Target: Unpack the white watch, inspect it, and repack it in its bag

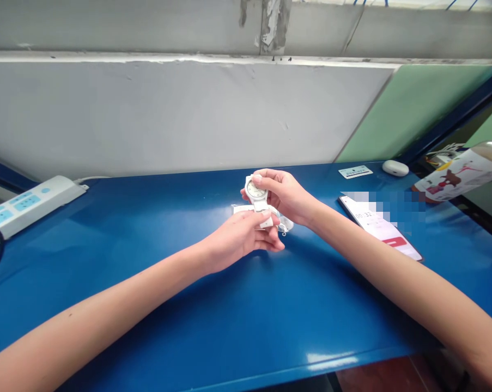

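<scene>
A white wristwatch (256, 190) with a round pale dial is held up over the blue table, between both hands. My right hand (284, 191) grips the watch's case and upper end, its thumb lying on the edge of the dial. Lower down, my left hand (246, 234) pinches the white strap between thumb and fingers. Behind the hands, on the table, lies a clear plastic bag (285, 223) with something white in it; the hands partly hide it.
The blue table (180, 337) meets a grey wall at the back. At the left lies a white power strip (33, 204). At the right are a phone (378, 228), a small card (355, 172), a white earbud case (395, 168) and a bottle (460, 174) with a printed label.
</scene>
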`<state>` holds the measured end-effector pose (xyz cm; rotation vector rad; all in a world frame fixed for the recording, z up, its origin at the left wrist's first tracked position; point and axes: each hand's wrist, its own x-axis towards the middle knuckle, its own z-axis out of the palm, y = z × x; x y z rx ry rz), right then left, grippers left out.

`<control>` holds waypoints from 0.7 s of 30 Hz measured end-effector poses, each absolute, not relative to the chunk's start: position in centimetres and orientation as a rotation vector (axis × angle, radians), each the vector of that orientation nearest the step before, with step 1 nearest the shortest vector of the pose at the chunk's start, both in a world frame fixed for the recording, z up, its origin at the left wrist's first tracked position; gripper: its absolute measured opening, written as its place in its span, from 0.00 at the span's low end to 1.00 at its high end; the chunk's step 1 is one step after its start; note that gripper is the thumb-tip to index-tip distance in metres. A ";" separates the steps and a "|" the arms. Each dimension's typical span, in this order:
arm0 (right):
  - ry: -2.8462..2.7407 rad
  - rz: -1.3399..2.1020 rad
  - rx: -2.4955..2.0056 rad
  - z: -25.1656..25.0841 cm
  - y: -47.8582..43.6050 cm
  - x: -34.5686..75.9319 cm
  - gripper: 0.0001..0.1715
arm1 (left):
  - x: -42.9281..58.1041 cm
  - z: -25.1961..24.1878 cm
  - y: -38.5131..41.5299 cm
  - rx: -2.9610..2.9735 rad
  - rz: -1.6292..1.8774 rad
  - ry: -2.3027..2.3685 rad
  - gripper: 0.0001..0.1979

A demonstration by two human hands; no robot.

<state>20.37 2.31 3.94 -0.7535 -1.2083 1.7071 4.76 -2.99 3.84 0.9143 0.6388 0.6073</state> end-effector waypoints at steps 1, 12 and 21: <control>-1.198 1.710 -0.750 4.0 2.3 20.4 0.11 | 4.7 3.8 -2.9 0.907 0.608 0.633 0.13; -1.059 1.818 -0.764 4.9 2.0 20.5 0.07 | 4.4 3.8 -2.9 0.836 0.634 0.530 0.13; -1.023 2.113 -0.591 5.6 1.8 20.8 0.18 | 4.7 3.6 -3.3 0.849 0.638 0.617 0.14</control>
